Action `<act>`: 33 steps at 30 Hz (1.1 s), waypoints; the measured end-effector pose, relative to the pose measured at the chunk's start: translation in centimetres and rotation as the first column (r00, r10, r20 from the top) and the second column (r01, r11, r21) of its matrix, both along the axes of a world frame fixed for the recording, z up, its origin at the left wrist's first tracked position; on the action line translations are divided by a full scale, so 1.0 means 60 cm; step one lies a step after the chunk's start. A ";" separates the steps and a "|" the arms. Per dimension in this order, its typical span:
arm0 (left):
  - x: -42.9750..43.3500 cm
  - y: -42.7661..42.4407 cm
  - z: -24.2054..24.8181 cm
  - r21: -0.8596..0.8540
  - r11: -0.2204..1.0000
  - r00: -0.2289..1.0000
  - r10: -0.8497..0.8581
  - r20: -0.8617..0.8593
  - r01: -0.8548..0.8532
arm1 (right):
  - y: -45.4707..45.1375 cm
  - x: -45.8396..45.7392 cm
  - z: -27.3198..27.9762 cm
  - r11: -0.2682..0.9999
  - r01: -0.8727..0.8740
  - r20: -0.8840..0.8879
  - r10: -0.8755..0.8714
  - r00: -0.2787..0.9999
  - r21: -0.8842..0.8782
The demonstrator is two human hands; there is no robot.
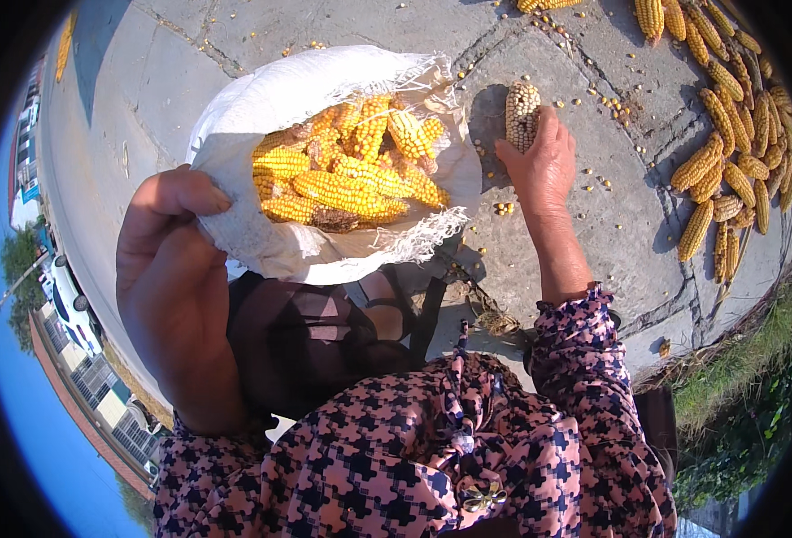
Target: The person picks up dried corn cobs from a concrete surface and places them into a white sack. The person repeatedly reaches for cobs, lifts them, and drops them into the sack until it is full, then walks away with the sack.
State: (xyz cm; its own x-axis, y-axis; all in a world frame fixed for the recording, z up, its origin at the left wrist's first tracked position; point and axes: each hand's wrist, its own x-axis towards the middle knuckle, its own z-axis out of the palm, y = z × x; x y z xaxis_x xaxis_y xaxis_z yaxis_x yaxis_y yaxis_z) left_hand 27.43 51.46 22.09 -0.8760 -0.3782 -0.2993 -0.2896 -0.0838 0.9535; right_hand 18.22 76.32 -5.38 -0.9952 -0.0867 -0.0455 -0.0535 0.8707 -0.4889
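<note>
A white woven sack (288,81) stands with its frayed mouth spread wide before me. Inside it lie several yellow corn cobs (349,191), some with dark, rough ends. My left hand (181,235) pinches the near left part of the sack's rim between thumb and fingers. To the right of the sack, my right hand (545,158) has its thumb and fingers around a pale, whitish corn cob (522,114) just over the concrete. Whether that cob touches the ground I cannot tell.
A heap of yellow corn cobs (732,144) covers the concrete (625,262) at the right. Loose kernels (614,107) are scattered between heap and sack. Grass (725,390) borders the slab at lower right. Far left, a white car (70,306) stands beside the road.
</note>
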 end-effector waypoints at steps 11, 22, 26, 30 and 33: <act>0.010 -0.001 0.001 -0.024 0.999 1.000 0.021 -0.012 -0.022 | -0.061 0.018 0.089 0.813 -0.062 0.495 0.411 0.765 -0.579; 0.038 -0.068 -0.006 -0.025 1.000 0.999 -0.003 0.050 0.004 | 0.059 -0.039 0.082 0.909 -0.020 -0.228 -0.083 0.970 -0.417; 0.035 -0.080 -0.012 0.007 0.998 0.994 -0.070 0.082 0.070 | 0.338 -0.093 0.041 0.817 0.553 -0.335 -0.482 0.810 0.162; 0.012 -0.039 -0.012 -0.015 0.999 0.995 -0.044 0.091 0.046 | 0.395 -0.143 0.055 0.763 0.567 -0.135 -0.555 0.821 0.311; 0.010 -0.035 -0.009 -0.054 0.998 0.995 -0.033 0.097 0.039 | 0.356 -0.181 0.044 0.761 0.446 -0.126 -0.442 0.888 0.471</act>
State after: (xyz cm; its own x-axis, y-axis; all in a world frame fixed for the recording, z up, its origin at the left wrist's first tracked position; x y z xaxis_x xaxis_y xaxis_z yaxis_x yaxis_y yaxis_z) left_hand 28.04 49.39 21.58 -0.8577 -0.3653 -0.3618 -0.3817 -0.0191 0.9241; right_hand 7.37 97.66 -2.73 -0.9173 0.3957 0.0447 0.3957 0.9183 -0.0097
